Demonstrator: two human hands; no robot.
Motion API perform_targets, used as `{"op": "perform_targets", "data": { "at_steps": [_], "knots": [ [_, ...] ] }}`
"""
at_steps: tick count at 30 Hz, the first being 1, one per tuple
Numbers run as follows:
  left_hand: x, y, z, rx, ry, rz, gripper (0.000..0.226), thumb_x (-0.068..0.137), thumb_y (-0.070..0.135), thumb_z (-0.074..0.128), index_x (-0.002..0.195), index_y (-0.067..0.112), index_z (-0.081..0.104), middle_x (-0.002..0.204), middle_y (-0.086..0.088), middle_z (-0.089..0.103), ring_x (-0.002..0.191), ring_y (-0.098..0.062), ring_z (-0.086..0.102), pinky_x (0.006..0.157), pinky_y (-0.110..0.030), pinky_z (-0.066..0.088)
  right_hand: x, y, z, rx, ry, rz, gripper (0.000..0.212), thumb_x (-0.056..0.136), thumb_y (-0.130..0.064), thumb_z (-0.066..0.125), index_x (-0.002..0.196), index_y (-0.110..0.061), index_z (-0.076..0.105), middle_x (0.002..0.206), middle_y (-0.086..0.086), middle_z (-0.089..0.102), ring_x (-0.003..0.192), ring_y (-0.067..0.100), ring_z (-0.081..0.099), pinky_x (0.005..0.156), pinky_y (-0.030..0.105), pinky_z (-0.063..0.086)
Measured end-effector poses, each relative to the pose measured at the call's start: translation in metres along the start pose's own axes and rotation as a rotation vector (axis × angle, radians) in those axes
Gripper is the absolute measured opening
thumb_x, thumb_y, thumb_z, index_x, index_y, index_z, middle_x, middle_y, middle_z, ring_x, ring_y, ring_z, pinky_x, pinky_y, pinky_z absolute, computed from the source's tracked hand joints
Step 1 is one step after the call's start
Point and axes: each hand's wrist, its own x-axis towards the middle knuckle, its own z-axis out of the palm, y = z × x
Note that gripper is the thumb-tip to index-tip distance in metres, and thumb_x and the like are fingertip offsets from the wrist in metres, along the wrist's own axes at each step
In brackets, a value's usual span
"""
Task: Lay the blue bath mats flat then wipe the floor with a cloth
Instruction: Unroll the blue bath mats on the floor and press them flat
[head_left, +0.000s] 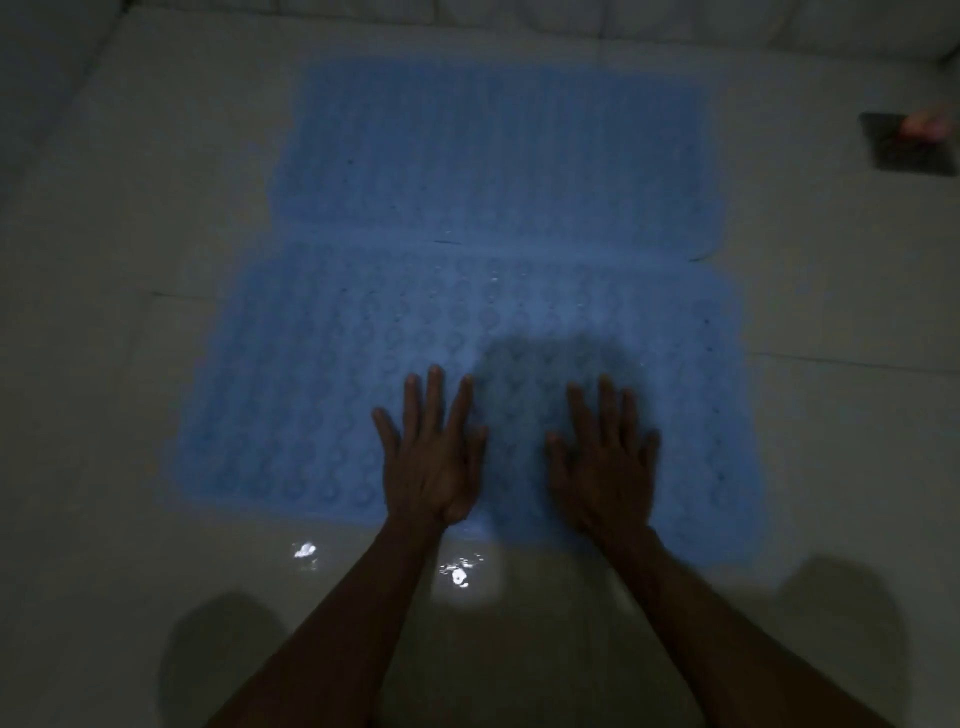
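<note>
Two blue bath mats lie flat on the pale tiled floor, one behind the other. The far mat (493, 150) touches the near mat (311, 374) along a seam across the middle. The near mat has a pattern of round bumps. My left hand (431, 457) lies palm down with fingers spread on the near mat's front part. My right hand (605, 462) lies the same way a little to the right. Neither hand holds anything. No cloth is in view.
The floor (104, 415) is wet in front of the near mat, with bright reflections (457, 574). A dark square floor drain (909, 143) sits at the far right, with something pinkish on it. A raised edge or wall base runs along the back and left.
</note>
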Motion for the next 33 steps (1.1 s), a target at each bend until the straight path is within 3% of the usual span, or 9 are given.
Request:
{"op": "perform_targets", "data": {
  "at_steps": [4, 7, 10, 16, 25, 27, 30, 33],
  "knots": [
    [0.013, 0.061, 0.021, 0.054, -0.055, 0.07, 0.062, 0.1, 0.063, 0.018, 0.157, 0.043, 0.003, 0.168, 0.002, -0.007, 0.154, -0.026, -0.014, 0.115, -0.07, -0.002, 0.004, 0.068, -0.018, -0.061, -0.05, 0.09, 0.067, 0.097, -0.061, 0.028, 0.155, -0.043, 0.0, 0.162, -0.008, -0.019, 0.151, 0.023, -0.016, 0.118, 0.064, 0.004],
    [0.016, 0.074, 0.032, 0.073, -0.066, 0.059, 0.064, 0.099, 0.068, 0.016, 0.156, 0.047, -0.003, 0.168, 0.003, -0.009, 0.153, -0.027, -0.017, 0.114, -0.072, -0.005, 0.005, 0.078, -0.011, -0.056, -0.069, 0.108, 0.067, 0.095, -0.065, 0.025, 0.153, -0.048, -0.004, 0.164, -0.009, -0.016, 0.151, 0.023, -0.015, 0.118, 0.064, 0.003],
    [0.015, 0.075, 0.04, 0.09, -0.044, 0.035, 0.065, 0.098, 0.071, 0.015, 0.155, 0.048, -0.007, 0.167, 0.004, -0.012, 0.153, -0.025, -0.019, 0.113, -0.073, -0.003, 0.005, 0.078, -0.003, -0.073, -0.003, 0.104, 0.068, 0.094, -0.064, 0.028, 0.154, -0.046, 0.002, 0.166, -0.007, -0.007, 0.152, 0.026, -0.009, 0.117, 0.064, 0.005],
    [0.017, 0.074, 0.047, 0.108, 0.018, 0.043, 0.069, 0.096, 0.071, 0.024, 0.156, 0.046, 0.001, 0.168, 0.005, -0.006, 0.154, -0.026, -0.009, 0.113, -0.074, 0.004, 0.006, 0.083, 0.01, -0.088, 0.151, 0.053, 0.07, 0.094, -0.064, 0.034, 0.155, -0.039, 0.015, 0.166, -0.001, 0.007, 0.153, 0.028, 0.001, 0.116, 0.065, 0.009],
    [0.017, 0.078, 0.037, 0.083, -0.058, 0.039, 0.069, 0.096, 0.073, 0.023, 0.154, 0.05, -0.005, 0.168, 0.006, -0.009, 0.154, -0.026, -0.015, 0.113, -0.074, -0.001, 0.006, 0.082, 0.006, -0.093, 0.157, 0.029, 0.067, 0.094, -0.063, 0.039, 0.154, -0.035, 0.027, 0.164, 0.003, 0.017, 0.152, 0.032, 0.01, 0.114, 0.067, 0.013],
    [0.02, 0.08, 0.033, 0.085, -0.087, 0.034, 0.069, 0.095, 0.075, 0.02, 0.154, 0.05, -0.004, 0.168, 0.001, -0.003, 0.154, -0.029, -0.012, 0.113, -0.074, -0.003, 0.01, 0.079, -0.001, -0.062, 0.113, 0.054, 0.067, 0.091, -0.063, 0.042, 0.151, -0.035, 0.033, 0.163, 0.004, 0.023, 0.15, 0.034, 0.016, 0.112, 0.068, 0.016],
    [0.034, 0.084, 0.023, 0.13, -0.048, 0.043, 0.072, 0.093, 0.076, 0.024, 0.155, 0.041, 0.016, 0.162, -0.006, 0.023, 0.15, -0.034, 0.012, 0.114, -0.072, 0.005, 0.027, 0.073, -0.017, 0.005, 0.09, 0.099, 0.065, 0.089, -0.063, 0.041, 0.148, -0.035, 0.038, 0.157, 0.004, 0.034, 0.146, 0.032, 0.025, 0.114, 0.067, 0.016],
    [0.063, 0.09, 0.012, 0.091, -0.008, 0.039, 0.071, 0.094, 0.073, 0.026, 0.154, 0.037, 0.02, 0.16, -0.006, 0.023, 0.148, -0.033, 0.015, 0.114, -0.072, 0.005, 0.066, 0.068, -0.034, 0.066, 0.109, 0.093, 0.066, 0.091, -0.062, 0.039, 0.151, -0.037, 0.029, 0.161, 0.003, 0.025, 0.149, 0.03, 0.018, 0.116, 0.064, 0.01]
  ]
}}
